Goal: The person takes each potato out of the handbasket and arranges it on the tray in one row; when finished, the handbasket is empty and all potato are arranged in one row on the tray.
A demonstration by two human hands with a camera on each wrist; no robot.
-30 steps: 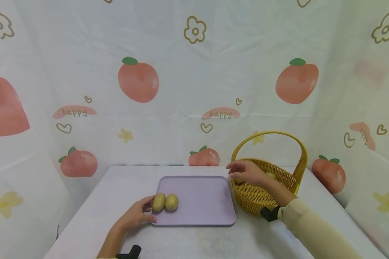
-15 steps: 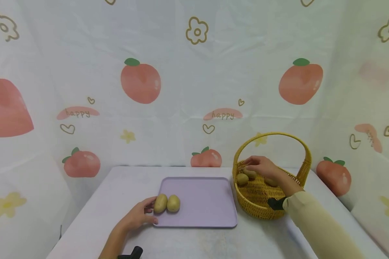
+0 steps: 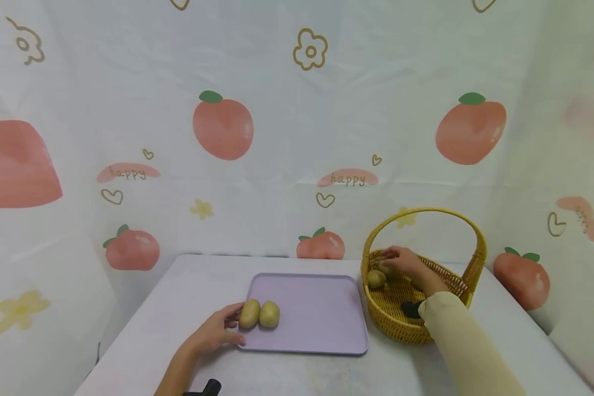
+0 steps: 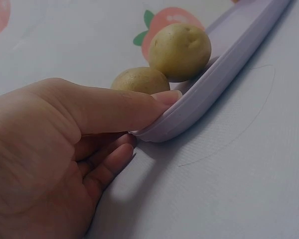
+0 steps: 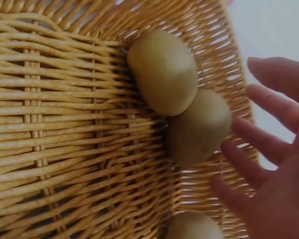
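Note:
My left hand [image 3: 213,333] holds the near left corner of a lilac tray [image 3: 317,313], the thumb lying over its rim in the left wrist view. Two potatoes sit side by side on the tray near that hand, an oblong potato [image 3: 249,314] and a rounder potato [image 3: 269,314]. My right hand [image 3: 407,263] is inside the yellow wicker basket [image 3: 398,330], its fingers spread beside a potato [image 5: 199,127]. Another potato [image 5: 164,72] touches that one, and a third potato [image 5: 193,228] shows at the lower edge of the right wrist view.
The basket's tall arched handle [image 3: 425,210] rises above the right hand. A white table [image 3: 188,286] carries tray and basket. Behind stands a white curtain [image 3: 277,220] printed with peaches. Bare tray surface lies right of its two potatoes.
My right hand has gone from the basket's left rim to the right, over the potatoes in the basket. The left hand stays at the tray corner; the head view has shifted slightly.

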